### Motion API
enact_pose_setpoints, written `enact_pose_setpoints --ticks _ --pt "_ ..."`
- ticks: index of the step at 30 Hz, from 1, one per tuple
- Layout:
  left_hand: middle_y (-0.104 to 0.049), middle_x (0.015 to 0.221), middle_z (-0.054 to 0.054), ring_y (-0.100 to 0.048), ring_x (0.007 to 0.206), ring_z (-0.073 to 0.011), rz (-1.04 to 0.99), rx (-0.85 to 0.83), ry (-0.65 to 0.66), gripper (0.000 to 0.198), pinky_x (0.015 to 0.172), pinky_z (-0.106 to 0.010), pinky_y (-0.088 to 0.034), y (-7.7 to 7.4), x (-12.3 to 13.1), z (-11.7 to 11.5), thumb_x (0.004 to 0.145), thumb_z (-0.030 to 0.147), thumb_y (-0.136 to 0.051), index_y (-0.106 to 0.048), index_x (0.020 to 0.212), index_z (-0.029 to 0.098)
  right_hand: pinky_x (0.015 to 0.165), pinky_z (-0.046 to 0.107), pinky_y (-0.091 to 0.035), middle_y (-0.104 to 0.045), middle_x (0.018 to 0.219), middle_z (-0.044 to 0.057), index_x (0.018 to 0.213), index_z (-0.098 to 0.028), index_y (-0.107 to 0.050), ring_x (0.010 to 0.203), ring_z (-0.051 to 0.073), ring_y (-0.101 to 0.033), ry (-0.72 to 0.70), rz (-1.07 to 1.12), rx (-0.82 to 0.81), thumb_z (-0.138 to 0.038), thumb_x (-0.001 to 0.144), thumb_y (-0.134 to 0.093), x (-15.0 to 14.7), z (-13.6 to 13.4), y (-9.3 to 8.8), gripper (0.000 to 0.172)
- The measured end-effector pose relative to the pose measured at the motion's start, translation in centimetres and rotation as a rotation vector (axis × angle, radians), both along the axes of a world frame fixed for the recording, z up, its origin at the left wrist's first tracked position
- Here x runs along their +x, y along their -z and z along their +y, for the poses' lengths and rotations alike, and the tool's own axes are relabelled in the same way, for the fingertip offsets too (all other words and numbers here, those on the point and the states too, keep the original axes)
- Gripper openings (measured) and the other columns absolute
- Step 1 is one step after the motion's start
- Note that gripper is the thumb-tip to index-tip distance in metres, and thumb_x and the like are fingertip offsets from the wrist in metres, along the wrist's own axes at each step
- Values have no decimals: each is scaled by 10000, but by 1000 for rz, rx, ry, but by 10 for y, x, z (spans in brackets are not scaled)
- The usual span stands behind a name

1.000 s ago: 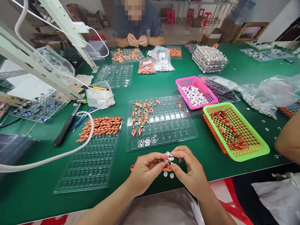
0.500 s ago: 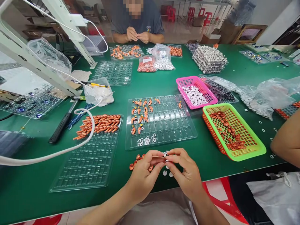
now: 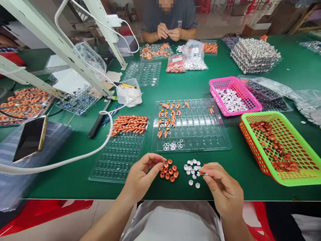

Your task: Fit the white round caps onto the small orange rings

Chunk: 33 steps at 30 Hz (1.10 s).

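Now, left hand (image 3: 140,175): on the near side of the clear compartment tray (image 3: 200,134), thumb and forefinger at the orange cups (image 3: 171,171); whether they grip one, I cannot tell.
Right hand (image 3: 227,189): apart from the left, nearside of the tray, finger and thumb apparently together on a white sliver (image 3: 205,174).
Orange cups: nearside of the tray; likely light, stiff, best pinched by the rim.
White discs (image 3: 192,171): nearside of the tray; probably slippery, best lifted by their edges.
Worktop (image 3: 170,192): green surface separates both clusters from the tray; lime basket (image 3: 307,182), right of the tray, limits sideways movement.
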<state>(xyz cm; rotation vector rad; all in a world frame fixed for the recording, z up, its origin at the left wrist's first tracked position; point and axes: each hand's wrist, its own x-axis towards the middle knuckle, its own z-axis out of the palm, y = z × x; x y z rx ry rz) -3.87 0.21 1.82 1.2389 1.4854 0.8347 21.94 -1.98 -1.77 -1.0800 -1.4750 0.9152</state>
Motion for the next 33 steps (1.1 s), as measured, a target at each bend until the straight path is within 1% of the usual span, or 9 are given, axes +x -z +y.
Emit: enact_pose_setpoints --ticks 3,6,11,17,21,23,26,30,33 --pt "-707 1010 -34 -664 892 -180 104 23 52 184 813 -313 -537 5 -1 1 929 365 -571 -658 1006 223 785 369 -515 -694 938 42 1015 -245 -667 934 210 -624 7 4 -4 -63 904 -578 -3 4 -1 231" --pt "-685 1040 -40 -636 876 -182 273 121 135 183 794 -326 -522 7 -2 6 944 331 -543 -663 1047 237 758 348 -517 -689 925 38 986 -244 -665 927 206 -624 43 0 -31 -81 909 -582 0 6 1 199" --pt "-656 1057 -82 -579 1012 -227 490 266 355 215 865 -372 -506 6 5 20 945 218 -512 -660 1097 187 847 339 -522 -708 940 19 998 -264 -672 965 195 -635 3 -34 -65 -96 917 -579 7 2 3 208" --pt "-646 941 -87 -548 940 -251 702 250 548 166 808 -398 -500 4 18 38 903 144 -539 -688 976 154 981 372 -491 -747 981 0 1041 -297 -690 968 194 -673 -41 -123 -55 -138 912 -606 7 -1 5 221" --pt "-640 883 -85 -550 885 -247 755 266 598 143 746 -366 -485 2 18 45 873 128 -552 -678 820 171 1011 397 -491 -755 969 3 1026 -296 -698 945 202 -695 -38 -155 -76 -188 920 -607 9 -2 5 177" --pt "-645 859 -81 -561 881 -244 721 267 572 151 754 -362 -477 -2 18 47 871 138 -552 -664 779 179 1005 401 -501 -753 969 10 1027 -292 -698 948 208 -698 -37 -157 -76 -200 919 -608 11 -2 5 169" --pt "-666 818 -53 -589 800 -214 552 185 452 141 723 -342 -472 -10 22 47 894 210 -549 -652 799 192 977 395 -526 -746 1005 29 1019 -283 -694 979 219 -695 -26 -138 -63 -197 922 -599 13 -3 5 160" --pt "-708 812 -34 -647 763 -184 49 26 275 131 704 -303 -498 -15 44 44 870 315 -616 -664 894 196 862 340 -573 -724 1098 40 1048 -288 -665 1031 211 -681 11 -96 -32 -153 936 -555 7 -4 0 207" --pt "-741 841 -56 -687 820 -197 -300 -92 175 249 733 -298 -525 -12 68 41 825 320 -679 -700 1027 176 1002 403 -507 -715 1159 35 1114 -300 -633 1072 208 -674 -46 -142 105 -104 920 -547 -7 -5 -10 288"
